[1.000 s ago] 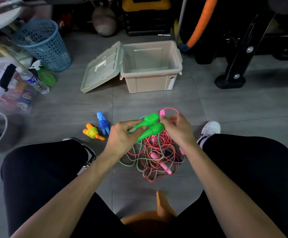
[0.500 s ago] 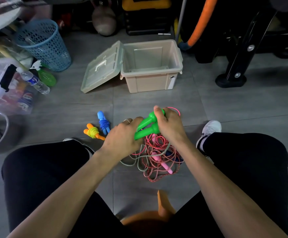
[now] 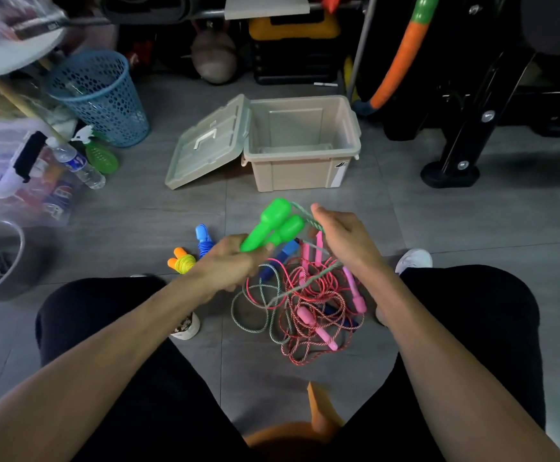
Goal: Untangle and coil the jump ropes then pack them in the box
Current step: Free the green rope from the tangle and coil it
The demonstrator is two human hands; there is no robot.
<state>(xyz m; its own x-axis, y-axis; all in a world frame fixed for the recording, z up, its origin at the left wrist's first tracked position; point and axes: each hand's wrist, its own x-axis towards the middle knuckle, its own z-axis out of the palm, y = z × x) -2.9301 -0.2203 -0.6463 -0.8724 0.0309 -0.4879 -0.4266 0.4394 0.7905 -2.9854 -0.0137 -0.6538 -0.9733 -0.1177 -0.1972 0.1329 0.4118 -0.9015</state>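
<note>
My left hand (image 3: 230,266) grips both green handles (image 3: 273,225) of a jump rope, lifted above the floor. My right hand (image 3: 343,238) holds the green-white rope (image 3: 305,215) where it leaves the handles. Below lies a tangled pile (image 3: 305,311) of red-white rope, green-white rope, pink handles (image 3: 315,325) and a blue handle (image 3: 287,251). Two coiled ropes lie on the floor to the left: a blue one (image 3: 203,241) and an orange-handled yellow one (image 3: 182,261). The beige box (image 3: 302,171) stands open and empty beyond, its lid (image 3: 205,145) hanging to the left.
A blue mesh basket (image 3: 102,98), a water bottle (image 3: 78,165) and a clear bin (image 3: 1,161) crowd the left. A black machine base (image 3: 448,175) stands at right. My knees flank the pile; a white shoe (image 3: 413,260) shows at right.
Both hands lifted the green handles higher. My right hand let go of the handle tops and now holds the rope beside them, pulling a strand up from the pile.
</note>
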